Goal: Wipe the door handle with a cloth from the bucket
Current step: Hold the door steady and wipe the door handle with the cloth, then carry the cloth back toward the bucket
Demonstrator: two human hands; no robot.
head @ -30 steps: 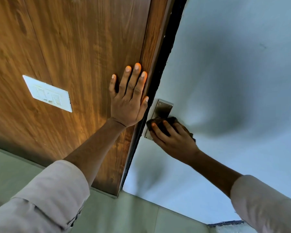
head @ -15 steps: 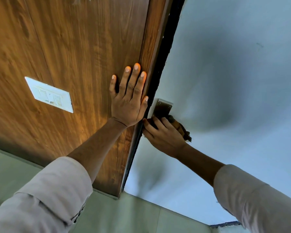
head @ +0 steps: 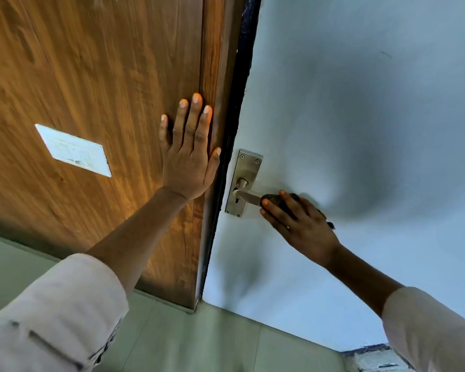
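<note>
A metal lever door handle [head: 246, 195] on a steel backplate [head: 244, 167] is fixed to the pale blue-grey door [head: 360, 103]. My right hand [head: 298, 224] grips the outer end of the lever through a dark cloth [head: 273, 200], most of which is hidden under my fingers. The inner part of the lever and the keyhole are uncovered. My left hand [head: 191, 154] lies flat, fingers spread, against the brown wooden panel [head: 91, 76] beside the door edge. The bucket is not in view.
A white switch plate [head: 73, 150] is set in the wooden panel to the left. A dark gap [head: 234, 130] runs between panel and door. Pale green floor tiles [head: 199, 342] lie below, with a blue-edged mat [head: 371, 358] at the lower right.
My right hand with the cloth has slid right along the lever, from over the backplate to the lever's outer end, uncovering the plate and inner lever. My left hand stays flat on the panel.
</note>
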